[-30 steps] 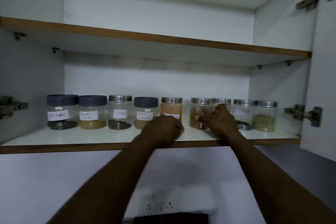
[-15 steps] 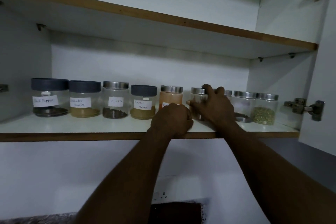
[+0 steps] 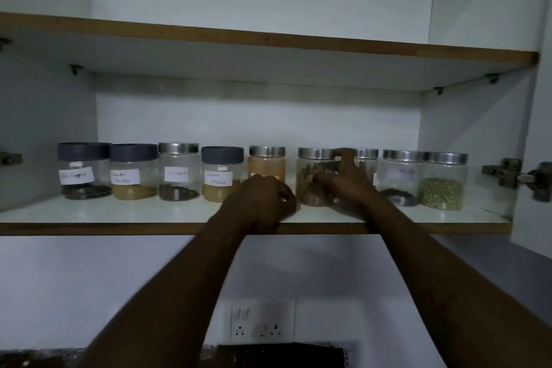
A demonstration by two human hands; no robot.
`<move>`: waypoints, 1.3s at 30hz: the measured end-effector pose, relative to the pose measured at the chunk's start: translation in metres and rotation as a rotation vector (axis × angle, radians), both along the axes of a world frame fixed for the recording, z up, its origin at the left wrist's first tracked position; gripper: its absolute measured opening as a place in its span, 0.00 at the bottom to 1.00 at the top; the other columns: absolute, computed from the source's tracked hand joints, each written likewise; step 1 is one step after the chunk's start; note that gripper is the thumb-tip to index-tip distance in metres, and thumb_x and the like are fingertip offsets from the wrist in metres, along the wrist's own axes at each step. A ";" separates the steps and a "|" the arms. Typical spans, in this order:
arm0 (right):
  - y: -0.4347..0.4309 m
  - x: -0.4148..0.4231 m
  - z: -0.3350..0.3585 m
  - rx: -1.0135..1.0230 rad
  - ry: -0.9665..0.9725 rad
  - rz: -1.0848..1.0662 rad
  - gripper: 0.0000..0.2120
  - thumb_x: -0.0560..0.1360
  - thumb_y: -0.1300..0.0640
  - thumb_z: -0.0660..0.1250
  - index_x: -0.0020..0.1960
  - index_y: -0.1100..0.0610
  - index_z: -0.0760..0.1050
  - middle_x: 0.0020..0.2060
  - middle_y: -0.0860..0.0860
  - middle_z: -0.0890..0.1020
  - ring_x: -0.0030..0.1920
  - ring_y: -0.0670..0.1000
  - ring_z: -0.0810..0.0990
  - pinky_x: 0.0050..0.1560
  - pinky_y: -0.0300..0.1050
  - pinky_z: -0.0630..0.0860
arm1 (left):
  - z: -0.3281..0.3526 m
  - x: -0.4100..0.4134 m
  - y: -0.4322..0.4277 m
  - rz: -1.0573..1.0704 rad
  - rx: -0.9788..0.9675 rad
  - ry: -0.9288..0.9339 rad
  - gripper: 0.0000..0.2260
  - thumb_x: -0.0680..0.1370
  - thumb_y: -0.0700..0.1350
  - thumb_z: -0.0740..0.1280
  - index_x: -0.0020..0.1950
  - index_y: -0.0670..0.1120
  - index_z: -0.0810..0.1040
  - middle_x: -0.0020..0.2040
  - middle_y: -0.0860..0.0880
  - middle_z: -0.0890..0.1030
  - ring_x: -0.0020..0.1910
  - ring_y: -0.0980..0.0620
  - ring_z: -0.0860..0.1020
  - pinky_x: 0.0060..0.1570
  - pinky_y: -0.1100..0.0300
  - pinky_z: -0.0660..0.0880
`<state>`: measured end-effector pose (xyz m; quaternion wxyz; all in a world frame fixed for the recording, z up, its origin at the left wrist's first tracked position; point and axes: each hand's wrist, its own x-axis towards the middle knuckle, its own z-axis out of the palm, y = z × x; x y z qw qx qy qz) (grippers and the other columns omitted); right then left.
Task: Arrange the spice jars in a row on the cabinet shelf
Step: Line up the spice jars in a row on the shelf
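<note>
Nine spice jars (image 3: 178, 172) side by side on the lower cabinet shelf (image 3: 119, 213), all upright, lids on. Round the bark jar (image 3: 307, 194), sixth from the left, the right hand (image 3: 348, 184): thumb on the front wall, forefinger up at the lid rim, other fingers down the jar's right side toward the neighbouring jar (image 3: 367, 155). In front of the orange-powder jar (image 3: 266, 166), the left hand (image 3: 263, 202), knuckles forward and fingers curled, low at the shelf's front edge; impossible to tell whether clasping that jar's base or merely parked there. Handling, by the look: clear rigid walls, glass or hard plastic, so stiff and probably breakable if dropped; mostly part-filled, hence light; smooth sides, likely a little slippery. Best taken round the body below the lid, thumb opposite fingers, not by the lid alone, and slid along the shelf rather than lifted, minding the tight spacing on the right. Against half a second ago: same order of jars, same gaps as far as visible; left hand unmoved before the orange-powder jar; right hand a touch lower on the bark jar, more of its front showing; view tipped upward, more of the upper shelf (image 3: 268, 39) in sight.
</note>
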<state>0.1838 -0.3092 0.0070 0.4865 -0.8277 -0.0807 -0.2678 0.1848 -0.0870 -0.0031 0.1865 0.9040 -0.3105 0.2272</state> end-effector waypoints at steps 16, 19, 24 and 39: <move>0.001 0.010 0.000 -0.176 0.061 -0.068 0.56 0.60 0.34 0.78 0.78 0.50 0.54 0.65 0.51 0.78 0.61 0.56 0.79 0.61 0.58 0.79 | -0.001 0.000 -0.001 0.108 -0.095 0.023 0.10 0.76 0.61 0.70 0.49 0.58 0.87 0.42 0.63 0.83 0.42 0.65 0.78 0.42 0.67 0.71; 0.004 0.007 -0.001 -0.222 0.008 -0.148 0.59 0.55 0.31 0.80 0.76 0.51 0.57 0.66 0.53 0.75 0.63 0.56 0.77 0.62 0.57 0.78 | 0.000 0.000 -0.001 0.111 -0.098 0.023 0.10 0.76 0.60 0.70 0.49 0.58 0.87 0.39 0.66 0.80 0.42 0.66 0.78 0.41 0.68 0.69; -0.002 0.009 0.000 -0.048 0.048 -0.034 0.44 0.67 0.45 0.78 0.75 0.54 0.59 0.57 0.51 0.79 0.53 0.54 0.82 0.54 0.58 0.83 | -0.002 -0.001 -0.001 0.122 -0.099 0.018 0.09 0.76 0.59 0.70 0.49 0.58 0.87 0.44 0.63 0.84 0.45 0.62 0.79 0.43 0.67 0.70; -0.003 0.011 0.001 0.034 0.081 -0.018 0.42 0.67 0.52 0.77 0.74 0.51 0.58 0.51 0.50 0.80 0.48 0.53 0.83 0.48 0.59 0.85 | -0.001 0.001 -0.003 0.104 -0.088 0.038 0.11 0.77 0.59 0.70 0.52 0.55 0.87 0.46 0.58 0.85 0.44 0.60 0.78 0.40 0.66 0.69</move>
